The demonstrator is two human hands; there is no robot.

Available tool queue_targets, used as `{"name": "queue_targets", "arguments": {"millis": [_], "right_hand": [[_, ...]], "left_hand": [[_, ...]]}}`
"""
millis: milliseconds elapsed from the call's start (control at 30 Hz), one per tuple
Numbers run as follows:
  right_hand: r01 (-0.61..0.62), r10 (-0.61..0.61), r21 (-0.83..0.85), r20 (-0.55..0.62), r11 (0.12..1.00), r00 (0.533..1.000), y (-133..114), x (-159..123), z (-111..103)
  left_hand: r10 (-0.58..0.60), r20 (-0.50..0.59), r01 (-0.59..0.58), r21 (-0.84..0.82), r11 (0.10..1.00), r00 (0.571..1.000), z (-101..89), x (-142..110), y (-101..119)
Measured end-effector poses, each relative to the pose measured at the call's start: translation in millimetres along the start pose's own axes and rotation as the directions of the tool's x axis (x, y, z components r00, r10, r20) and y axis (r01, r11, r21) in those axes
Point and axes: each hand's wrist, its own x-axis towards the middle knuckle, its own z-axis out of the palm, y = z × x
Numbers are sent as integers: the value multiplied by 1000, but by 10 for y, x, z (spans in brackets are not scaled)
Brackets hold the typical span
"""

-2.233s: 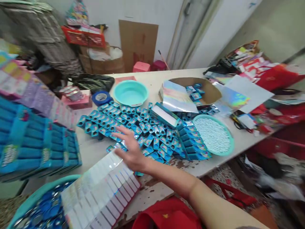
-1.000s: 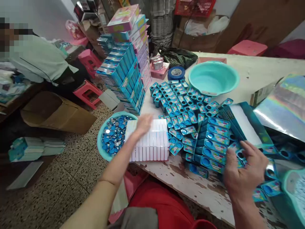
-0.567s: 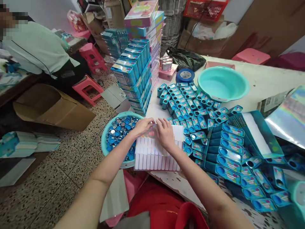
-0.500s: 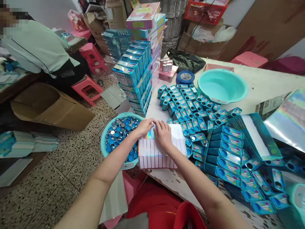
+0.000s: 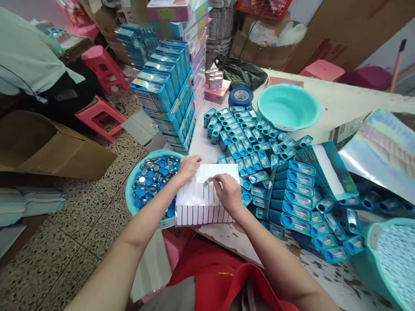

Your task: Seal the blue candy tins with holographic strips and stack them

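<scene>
A white, block-shaped thing [image 5: 207, 214] with rows of narrow strips lies at the table's near edge, a shiny holographic sheet [image 5: 214, 169] over its top. My right hand [image 5: 229, 192] pinches a lifted, curled edge of that sheet. At the block's far left corner my left hand [image 5: 188, 168] has its fingers closed together; what lies between them is hidden. A turquoise basin of blue and silver round caps [image 5: 152, 179] stands left of the block, just beside my left hand. Many small blue printed tins [image 5: 249, 162] stand close on its right.
Stacked blue boxes [image 5: 165, 90] rise at the back left. A turquoise bowl [image 5: 288, 106], blue tape roll [image 5: 240, 96] and basin of pale pellets [image 5: 394, 255] are also on the table. A person's sleeve [image 5: 29, 52], red stools [image 5: 100, 65] and a carton [image 5: 52, 147] are leftward.
My right hand came from the right to the block. Both hands met at its far edge; now they are apart, the right drawn nearer with a sheet edge lifted.
</scene>
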Motion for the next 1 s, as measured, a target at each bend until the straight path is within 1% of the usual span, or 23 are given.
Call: {"name": "queue_targets", "arguments": {"millis": [33,67,100,133,167,200,233,300,367,400,500,533,567,600,667,700,767,800,867,900,933,967,1000], "right_hand": [[-62,64,61,-24,996,998,-23,-6,-102],[-119,125,120,-44,986,991,-43,-14,-202],[-167,179,172,-59,971,982,-59,-26,-299],[-201,221,215,-71,956,973,-71,-44,-395],[-224,250,249,-79,942,965,-79,-69,-488],[-238,271,274,-88,932,958,-83,-105,-579],[-253,292,291,-100,923,951,-81,-153,-668],[-304,356,306,-133,902,925,-60,-291,-837],[-382,445,286,-198,879,874,-16,-484,-989],[-420,483,268,-246,867,840,14,-595,-1057],[-518,561,222,-416,826,716,125,-937,-1211],[-547,580,219,-461,808,672,169,-1035,-1245],[-576,601,223,-493,787,629,217,-1119,-1268],[-605,621,227,-515,763,590,267,-1186,-1282],[-652,649,224,-542,725,534,365,-1268,-1286],[-668,654,219,-553,711,515,411,-1286,-1278],[-682,654,212,-575,700,492,483,-1297,-1253],[-682,653,216,-582,699,485,508,-1296,-1239],[-675,663,248,-584,695,468,538,-1297,-1215],[-673,675,269,-576,689,461,546,-1302,-1207],[-673,689,288,-563,682,457,552,-1310,-1202],[-675,703,303,-549,672,453,559,-1321,-1201],[-681,716,316,-537,661,445,568,-1335,-1203]], "left_hand": [[25,-66,-30,-76,997,998,-14,-75,63],[60,-101,-78,-192,978,993,-16,-165,141],[103,-88,-126,-327,937,991,-2,-266,233],[153,-31,-150,-455,878,988,30,-367,335],[203,53,-141,-554,821,978,79,-463,444],[238,143,-102,-617,780,961,144,-546,557],[249,224,-47,-649,760,942,218,-615,669],[226,335,53,-655,753,915,373,-705,885],[236,419,97,-635,767,877,504,-754,1083],[260,468,100,-616,781,845,555,-770,1175],[337,616,91,-557,825,712,671,-796,1431],[350,647,81,-539,838,677,706,-794,1510],[359,665,62,-520,852,654,743,-785,1585],[364,675,35,-500,865,642,783,-768,1653],[361,681,-21,-452,892,637,873,-720,1764],[355,684,-38,-432,901,638,923,-696,1803],[353,684,-39,-429,902,639,1031,-662,1843],[358,683,-20,-450,893,636,1088,-656,1845],[361,691,63,-506,860,627,1197,-663,1822],[349,702,110,-520,847,621,1244,-670,1801],[324,710,141,-511,848,625,1283,-677,1779],[283,707,141,-477,868,648,1312,-680,1756],[234,681,106,-418,902,694,1329,-681,1735]]}}
